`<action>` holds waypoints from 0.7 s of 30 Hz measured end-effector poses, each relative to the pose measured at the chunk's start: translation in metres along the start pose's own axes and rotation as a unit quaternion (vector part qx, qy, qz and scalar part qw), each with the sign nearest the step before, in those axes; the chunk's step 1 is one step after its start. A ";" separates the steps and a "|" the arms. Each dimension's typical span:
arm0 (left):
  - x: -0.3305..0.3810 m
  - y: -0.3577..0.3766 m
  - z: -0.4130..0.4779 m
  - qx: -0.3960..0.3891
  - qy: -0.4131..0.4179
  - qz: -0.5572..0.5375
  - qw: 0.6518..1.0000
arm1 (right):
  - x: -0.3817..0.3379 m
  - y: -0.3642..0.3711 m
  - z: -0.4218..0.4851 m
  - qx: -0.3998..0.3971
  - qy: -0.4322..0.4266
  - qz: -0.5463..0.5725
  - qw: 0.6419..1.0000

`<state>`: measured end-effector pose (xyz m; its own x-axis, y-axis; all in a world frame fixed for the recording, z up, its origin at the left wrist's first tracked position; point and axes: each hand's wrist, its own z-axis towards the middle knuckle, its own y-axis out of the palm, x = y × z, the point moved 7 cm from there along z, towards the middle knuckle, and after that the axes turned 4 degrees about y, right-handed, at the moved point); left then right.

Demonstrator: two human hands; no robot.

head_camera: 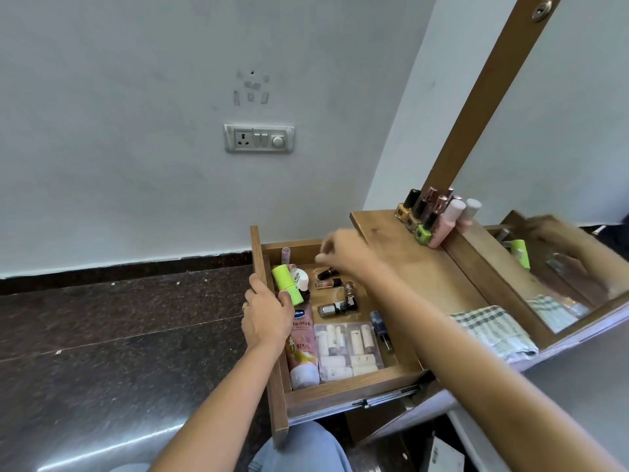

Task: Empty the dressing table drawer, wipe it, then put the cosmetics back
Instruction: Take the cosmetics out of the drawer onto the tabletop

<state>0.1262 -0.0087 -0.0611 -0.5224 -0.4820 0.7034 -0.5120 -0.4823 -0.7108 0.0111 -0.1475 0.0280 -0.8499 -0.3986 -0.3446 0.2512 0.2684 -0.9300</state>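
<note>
Wooden counter (442, 267) running along a mirror (578, 148), nail polish bottles (418, 212) and a pink bottle (444, 226) clustered at its far end against the mirror, checked cloth (493, 332) draped over its near right edge, drawer (354, 386) pulled out at its left.

Pale grey wall (136, 97), white switch plate (258, 138), dark polished stone floor (102, 335), wood-framed mirror (561, 158) at right

We see soft even light, glare on the dark floor (109, 447), lens-bowed edges, and our right hand (340, 255) motion-blurred.
</note>
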 end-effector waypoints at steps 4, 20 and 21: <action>0.002 -0.002 -0.001 -0.001 -0.003 -0.006 1.000 | -0.019 0.056 0.001 -0.017 -0.008 0.019 1.000; 0.004 -0.005 -0.002 0.002 -0.016 -0.009 1.000 | -0.018 0.087 0.006 0.030 0.060 0.009 0.998; 0.004 -0.005 -0.002 0.003 -0.014 -0.008 1.000 | -0.018 0.080 0.005 0.047 0.050 0.034 0.997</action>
<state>0.1250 -0.0066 -0.0551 -0.4951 -0.4938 0.7149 -0.5160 -0.4949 -0.6992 0.0487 -0.1232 -0.0412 -0.8704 -0.2912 -0.3970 0.3480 0.2066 -0.9144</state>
